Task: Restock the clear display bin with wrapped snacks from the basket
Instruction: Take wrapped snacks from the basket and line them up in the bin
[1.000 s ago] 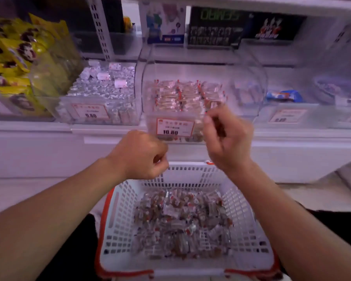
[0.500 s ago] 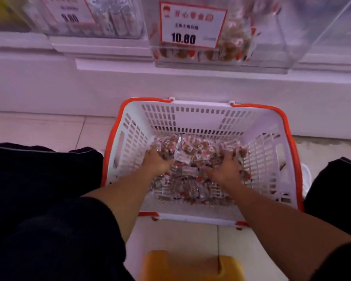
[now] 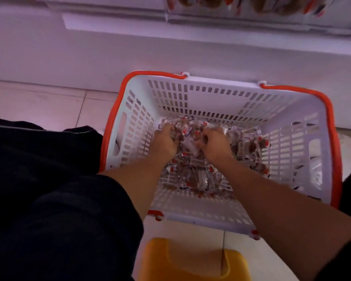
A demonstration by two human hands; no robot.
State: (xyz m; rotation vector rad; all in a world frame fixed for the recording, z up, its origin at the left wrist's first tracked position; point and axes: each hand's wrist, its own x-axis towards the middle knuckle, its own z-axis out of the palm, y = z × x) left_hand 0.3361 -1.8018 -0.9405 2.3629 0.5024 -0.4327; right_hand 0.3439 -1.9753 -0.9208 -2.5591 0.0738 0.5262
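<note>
A white slotted basket (image 3: 201, 98) with an orange rim stands on the floor before me. A heap of clear-wrapped brown snacks with red ends (image 3: 193, 177) covers its bottom. Both my hands are down in the heap, close together. My left hand (image 3: 165, 142) curls its fingers round a clump of the wrapped snacks. My right hand (image 3: 215, 142) does the same just to its right, with wrappers bunched between the two hands. The clear display bin (image 3: 251, 11) shows only by its bottom edge at the top of the frame, snacks visible inside it.
The white shelf base (image 3: 130, 47) runs behind the basket. A yellow stool (image 3: 190, 260) sits under me at the bottom. My dark trouser legs (image 3: 49, 199) flank the basket left and right. Pale floor tiles (image 3: 39, 104) lie to the left.
A second ago both hands were up at the display bin. They dropped into the basket and have drawn together, gathering snacks between them. My view has tilted further down.
</note>
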